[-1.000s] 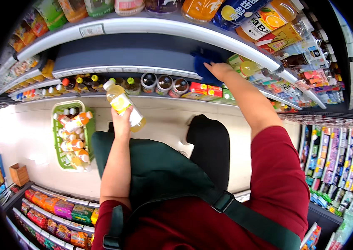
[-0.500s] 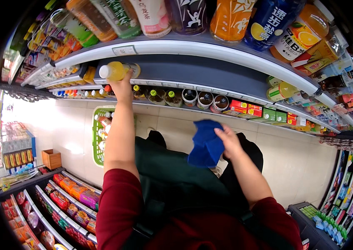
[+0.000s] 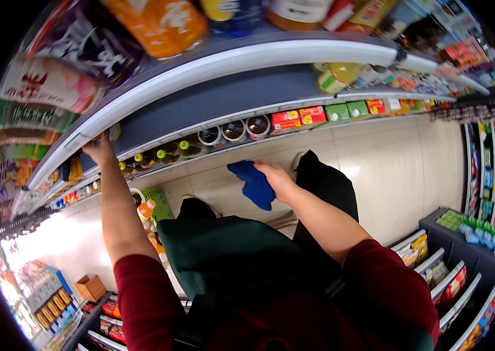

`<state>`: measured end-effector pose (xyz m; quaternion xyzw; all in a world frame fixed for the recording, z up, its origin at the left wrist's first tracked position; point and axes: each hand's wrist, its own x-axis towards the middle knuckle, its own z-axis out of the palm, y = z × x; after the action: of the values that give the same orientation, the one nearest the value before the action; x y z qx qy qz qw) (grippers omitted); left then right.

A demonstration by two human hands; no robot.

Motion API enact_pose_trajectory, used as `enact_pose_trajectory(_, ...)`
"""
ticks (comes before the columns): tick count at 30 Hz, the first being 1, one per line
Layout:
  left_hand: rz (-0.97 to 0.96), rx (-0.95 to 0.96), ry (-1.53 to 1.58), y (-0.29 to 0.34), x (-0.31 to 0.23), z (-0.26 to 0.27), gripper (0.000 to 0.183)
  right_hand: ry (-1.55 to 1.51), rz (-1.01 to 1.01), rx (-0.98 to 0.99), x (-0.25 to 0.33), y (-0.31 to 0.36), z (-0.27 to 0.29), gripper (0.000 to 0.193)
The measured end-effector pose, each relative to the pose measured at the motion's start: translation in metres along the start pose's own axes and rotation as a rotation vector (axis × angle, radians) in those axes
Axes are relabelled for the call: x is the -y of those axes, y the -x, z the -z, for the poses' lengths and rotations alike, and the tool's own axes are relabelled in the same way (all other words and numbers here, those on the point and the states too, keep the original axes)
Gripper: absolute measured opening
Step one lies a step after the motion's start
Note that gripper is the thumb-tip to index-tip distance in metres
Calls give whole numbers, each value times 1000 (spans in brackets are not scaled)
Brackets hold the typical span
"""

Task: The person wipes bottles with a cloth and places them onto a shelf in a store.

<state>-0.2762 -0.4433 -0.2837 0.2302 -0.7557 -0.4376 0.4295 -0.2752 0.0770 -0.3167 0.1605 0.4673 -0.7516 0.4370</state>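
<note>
My left hand [image 3: 101,151] reaches in under the edge of the upper shelf, its fingers closed round a yellow drink bottle [image 3: 116,131]. The shelf edge and my fingers hide most of that bottle. Around it lies the dark grey shelf board [image 3: 212,105]. In front of my legs, my right hand [image 3: 277,180] grips a crumpled blue cloth [image 3: 253,184], which hangs down from the fingers and touches no shelf.
Large drink bottles [image 3: 160,23] line the upper shelf. Dark bottles with green caps [image 3: 168,153] and red cartons [image 3: 297,119] stand lower. On the floor by my left arm is a green basket [image 3: 158,202] holding bottles. Behind me are shelves of packets [image 3: 455,286].
My view has turned and shifted right along the shelf. The left hand and yellow bottle have gone deeper under the upper shelf. The cloth has drawn nearer the lower shelf and hangs differently.
</note>
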Motion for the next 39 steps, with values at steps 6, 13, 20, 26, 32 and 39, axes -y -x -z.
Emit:
enact_pose_trajectory(6, 477, 278, 80, 212, -97, -31, 28, -409, 478, -312, 78, 5, 30, 10)
enact_pose_trajectory(13, 1213, 440, 281, 360, -203, -9, 13, 157, 950, -919, 128, -65, 65, 59)
enact_pose_trajectory(20, 1189, 546, 195, 389, -179, -11, 16, 688, 671, -1119, 109, -77, 8, 59)
enact_pose_trajectory(26, 1149, 590, 190, 393, -177, -13, 17, 743, 666, -919, 62, -87, -70, 64)
enact_pose_trajectory(32, 1201, 527, 238, 384, -179, -12, 24, 655, 598, -446, 22, -77, -113, 55)
enact_pose_trajectory(39, 1211, 303, 1057, 314, -232, 11, 63, -172, 36, 705, 21, 43, -122, 55)
